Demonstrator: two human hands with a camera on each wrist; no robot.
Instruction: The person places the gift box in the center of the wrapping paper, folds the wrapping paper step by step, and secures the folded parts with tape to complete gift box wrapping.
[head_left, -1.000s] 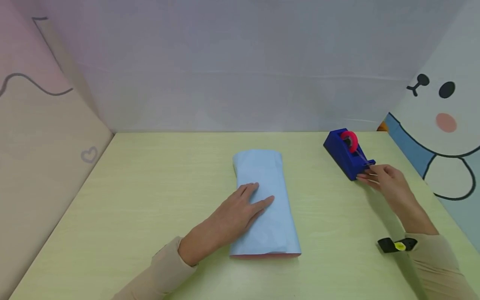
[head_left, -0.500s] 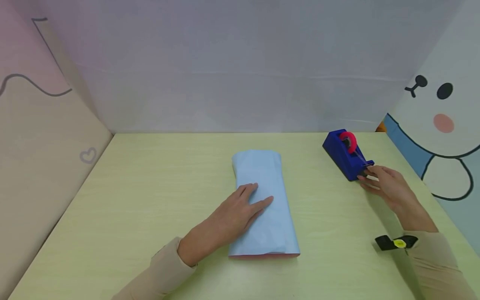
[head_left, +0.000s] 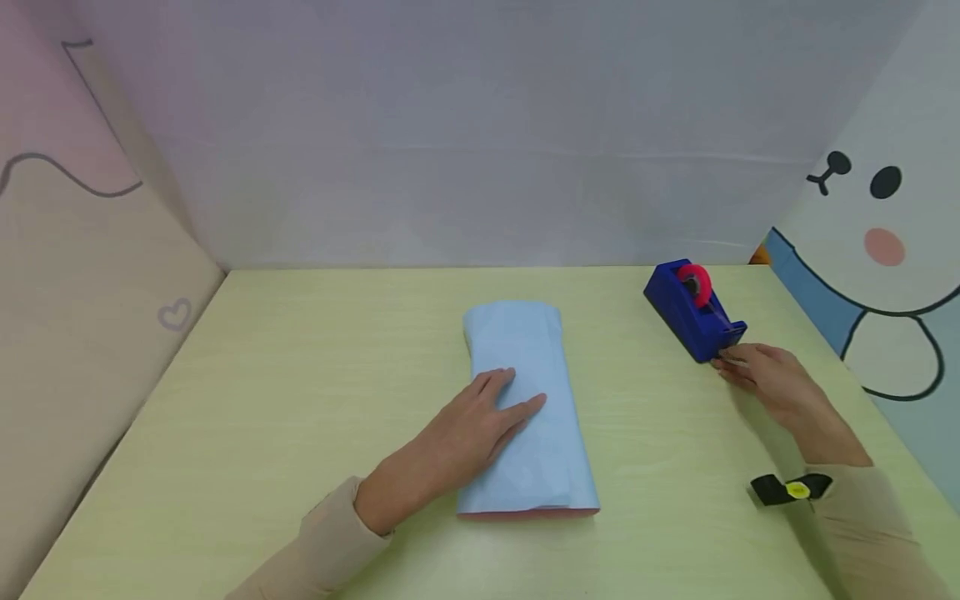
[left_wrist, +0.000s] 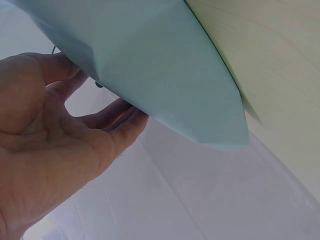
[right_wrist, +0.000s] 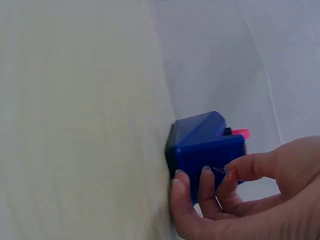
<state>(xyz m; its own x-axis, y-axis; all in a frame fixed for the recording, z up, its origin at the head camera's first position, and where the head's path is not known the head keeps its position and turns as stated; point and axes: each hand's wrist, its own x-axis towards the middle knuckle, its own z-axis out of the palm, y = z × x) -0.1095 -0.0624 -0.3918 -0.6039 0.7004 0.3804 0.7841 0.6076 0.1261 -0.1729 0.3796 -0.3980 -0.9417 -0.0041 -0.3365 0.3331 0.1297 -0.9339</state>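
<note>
A light blue wrapped paper bundle (head_left: 528,450) lies lengthwise on the table, its pinkish inner side showing at the near edge. My left hand (head_left: 465,425) rests on it with fingers spread; the left wrist view shows fingertips against the blue paper (left_wrist: 165,75). At the right stands a blue tape dispenser (head_left: 678,312) holding a pink-red tape roll (head_left: 699,285). Right in front of its cutter end, my right hand (head_left: 780,385) pinches a small piece of clear tape (right_wrist: 218,171) between thumb and forefinger. The other fingers are beside the dispenser's front face (right_wrist: 210,155).
The pale green table (head_left: 300,392) meets a grey-white backdrop (head_left: 450,167) at the back. Printed panels stand left and right, the right one with a cartoon face (head_left: 877,250). A black strap with a yellow spot (head_left: 795,490) sits at the right sleeve.
My right hand has moved slightly down from the cutter edge, with the tape piece between thumb and forefinger. The left hand stays on the paper bundle.
</note>
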